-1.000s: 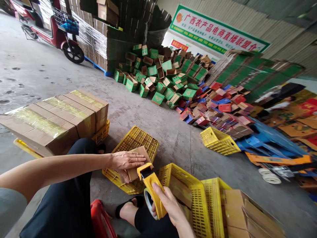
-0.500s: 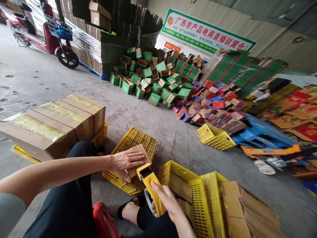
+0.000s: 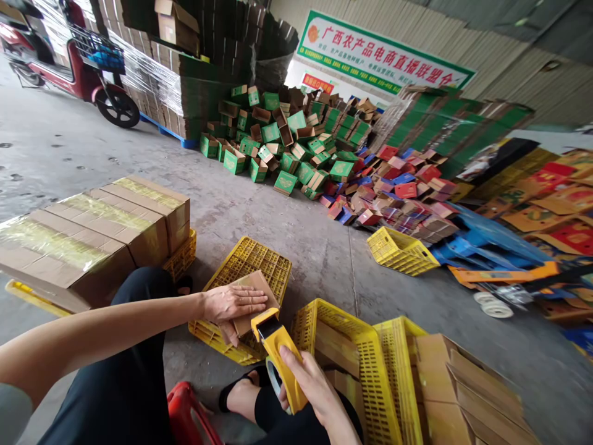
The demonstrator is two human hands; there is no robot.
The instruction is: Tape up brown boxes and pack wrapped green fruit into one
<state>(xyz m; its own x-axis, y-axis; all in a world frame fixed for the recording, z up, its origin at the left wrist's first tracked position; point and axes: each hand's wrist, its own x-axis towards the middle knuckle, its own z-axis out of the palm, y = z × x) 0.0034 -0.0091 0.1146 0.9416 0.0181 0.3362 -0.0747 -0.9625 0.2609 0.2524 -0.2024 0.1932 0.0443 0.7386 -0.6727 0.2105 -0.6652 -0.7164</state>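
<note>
My left hand (image 3: 235,304) lies flat across the top of a small cardboard box (image 3: 260,285), its fingers stretched out and the thumb down over the near side. The box rests on an upturned yellow plastic crate (image 3: 266,256). In my right hand (image 3: 309,378) is a yellow tape dispenser (image 3: 283,349), gripped by its body with the fingers wrapped round it. A tape roll shows on its lower left side. The dispenser's head is at the right edge of the box; whether tape sticks to the cardboard there I cannot tell.
Taped cartons (image 3: 115,219) stand on a crate to the left. Yellow crates (image 3: 370,352) with flat cardboard (image 3: 467,383) are close on the right. A red stool (image 3: 183,411) is below me. Beyond lie heaped green boxes (image 3: 285,182), a blue pallet jack (image 3: 491,247) and a scooter (image 3: 88,74).
The whole view has shifted slightly, with the surroundings sliding left. Both hands, the box and the tape dispenser keep nearly the same positions relative to each other.
</note>
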